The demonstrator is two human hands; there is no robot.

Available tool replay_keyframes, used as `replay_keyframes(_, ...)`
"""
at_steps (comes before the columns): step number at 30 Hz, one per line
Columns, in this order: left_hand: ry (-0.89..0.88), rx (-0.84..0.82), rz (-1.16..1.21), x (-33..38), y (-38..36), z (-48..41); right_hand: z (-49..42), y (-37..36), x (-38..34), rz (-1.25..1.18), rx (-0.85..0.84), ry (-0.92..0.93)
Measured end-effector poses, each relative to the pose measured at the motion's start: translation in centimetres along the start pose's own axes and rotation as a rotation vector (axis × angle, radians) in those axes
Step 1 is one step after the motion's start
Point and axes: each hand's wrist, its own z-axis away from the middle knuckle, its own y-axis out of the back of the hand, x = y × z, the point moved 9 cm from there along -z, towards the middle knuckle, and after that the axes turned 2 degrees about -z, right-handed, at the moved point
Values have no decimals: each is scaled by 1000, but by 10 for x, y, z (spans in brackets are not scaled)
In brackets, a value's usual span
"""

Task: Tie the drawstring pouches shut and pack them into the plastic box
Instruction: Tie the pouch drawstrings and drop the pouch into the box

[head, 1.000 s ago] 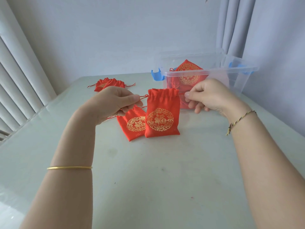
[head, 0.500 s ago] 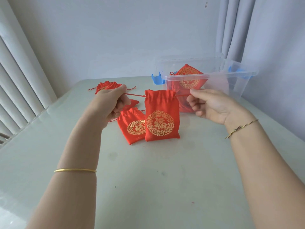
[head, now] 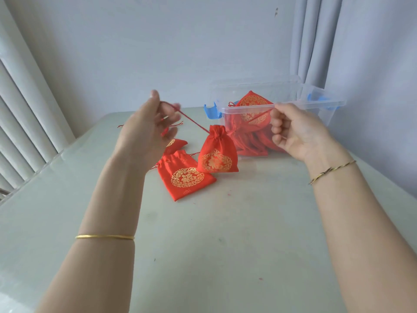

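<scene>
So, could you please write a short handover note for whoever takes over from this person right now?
The left hand pinches one end of the red drawstring, the right hand the other, cord taut.
The held pouch hangs between them, mouth cinched; no knot visible.
The plastic box stands open by the right hand, packed pouches inside.
Left: knot and pack this one, then the flat pouch on the table and a half-hidden pouch behind the left hand.

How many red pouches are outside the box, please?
3: a hanging pouch on its strings, a flat pouch on the table, a third pouch beside the left hand, which may hide more.
</scene>
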Motion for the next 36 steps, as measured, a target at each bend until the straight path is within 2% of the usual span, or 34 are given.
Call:
replay_keyframes(6, -50, -246, -196, 6, -58, 22, 31, -52, -40, 206, -147, 324)
replay_keyframes(10, -77, -303, -379, 0, -70, 29, 48, -79, -52, 334, -246, 521)
replay_keyframes(13, -109, -300, -461, 0, -73, 30, 54, -90, -52, 384, -302, 596)
replay_keyframes(15, -128, -267, -462, 3, -73, 30, 52, -90, -49, 371, -295, 576)
replay_keyframes(18, -126, -252, -385, 6, -73, 30, 41, -79, -39, 345, -208, 452)
replay_keyframes(22, -90, -281, -312, 4, -73, 30, 36, -84, -15, 453, -314, 293)
replay_keyframes(25, -83, -306, -280, 4, -76, 31, 39, -91, -12, 417, -371, 298)
replay_keyframes(30, -104, -266, -207, 8, -71, 28, 40, -90, -19, 394, -366, 326)
replay_keyframes(33, -130, -220, -149, 11, -66, 27, 47, -93, -14, 313, -541, 210)
replay_keyframes(35, -152, -220, -166, 14, -66, 27, 53, -94, -7, 419, -632, 154)
replay_keyframes(36, -157, -229, -187, 14, -67, 28, 52, -92, -4, 485, -626, 144)
